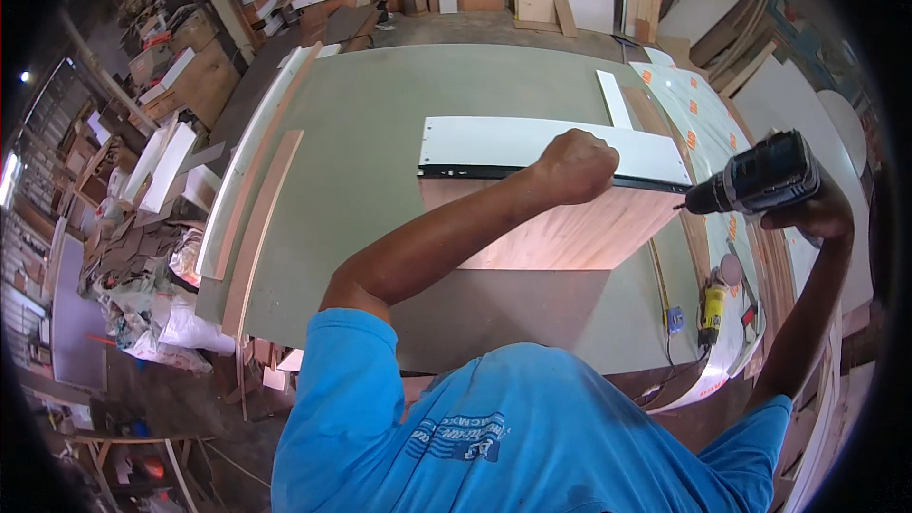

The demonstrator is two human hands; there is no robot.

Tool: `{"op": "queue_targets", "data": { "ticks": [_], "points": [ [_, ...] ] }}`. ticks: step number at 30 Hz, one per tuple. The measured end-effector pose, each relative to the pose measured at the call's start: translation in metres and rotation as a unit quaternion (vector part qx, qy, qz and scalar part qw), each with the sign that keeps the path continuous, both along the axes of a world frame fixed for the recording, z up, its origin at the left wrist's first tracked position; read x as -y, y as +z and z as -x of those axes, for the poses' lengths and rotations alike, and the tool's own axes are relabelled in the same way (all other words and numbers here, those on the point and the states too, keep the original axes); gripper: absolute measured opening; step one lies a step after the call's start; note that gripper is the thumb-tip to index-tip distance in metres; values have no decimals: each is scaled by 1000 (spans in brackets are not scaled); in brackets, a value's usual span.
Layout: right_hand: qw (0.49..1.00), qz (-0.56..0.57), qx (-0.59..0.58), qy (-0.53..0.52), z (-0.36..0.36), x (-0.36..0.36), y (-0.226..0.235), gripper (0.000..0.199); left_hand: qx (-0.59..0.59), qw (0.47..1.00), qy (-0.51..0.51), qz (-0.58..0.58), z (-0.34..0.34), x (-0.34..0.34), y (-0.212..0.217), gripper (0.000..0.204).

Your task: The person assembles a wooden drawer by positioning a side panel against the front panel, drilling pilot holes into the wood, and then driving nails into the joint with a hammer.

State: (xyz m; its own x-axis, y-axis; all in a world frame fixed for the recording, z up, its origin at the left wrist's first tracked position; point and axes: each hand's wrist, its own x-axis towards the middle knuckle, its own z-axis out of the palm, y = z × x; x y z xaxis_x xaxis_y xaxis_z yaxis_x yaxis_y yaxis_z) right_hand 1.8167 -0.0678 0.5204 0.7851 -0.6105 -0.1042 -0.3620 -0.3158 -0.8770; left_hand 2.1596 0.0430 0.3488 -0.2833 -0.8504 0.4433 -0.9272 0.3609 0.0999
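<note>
Head view — left hand (573, 166) fisted on white panel (532, 142); right hand (819, 214) grips drill (755, 185).

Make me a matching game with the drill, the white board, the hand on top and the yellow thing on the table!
Things:
1. cordless drill
2. white panel
3. left hand
4. yellow tool

Places:
A. lying on the worktable, near its right edge
B. pressing down on the panel's top edge
C. held in the right hand, tip at the panel's right end
D. standing on edge on the worktable

Pairs: 1-C, 2-D, 3-B, 4-A
</note>
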Motion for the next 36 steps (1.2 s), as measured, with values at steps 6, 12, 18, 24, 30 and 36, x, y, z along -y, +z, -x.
{"op": "queue_targets", "data": {
  "ticks": [6, 12, 18, 24, 30, 36],
  "points": [
    [1000, -18, 16, -9, -6, -5, -3, 97, 11, 997, 68, -37, -4, 5, -11, 30],
    [1000, -15, -9, -8, -10, -22, 3, 92, -49, 996, 47, -52, 0, 0, -2, 31],
    [1000, -5, 25, -10, -15, -31, 2, 87, -78, 991, 44, -104, 7, 6, -4, 21],
    [1000, 7, 4, 7, -13, -32, 1, 86, -206, 975, 80, 9, -8, -5, 2, 19],
    [998, 25, -16, -62, 19, -68, 6, 78, -599, 708, 240, 286, -120, -118, -56, 25],
    [998, -8, -57, 11, 10, -76, -16, 79, -432, 629, 635, 119, -175, -251, -281, 33]
  ]
}}
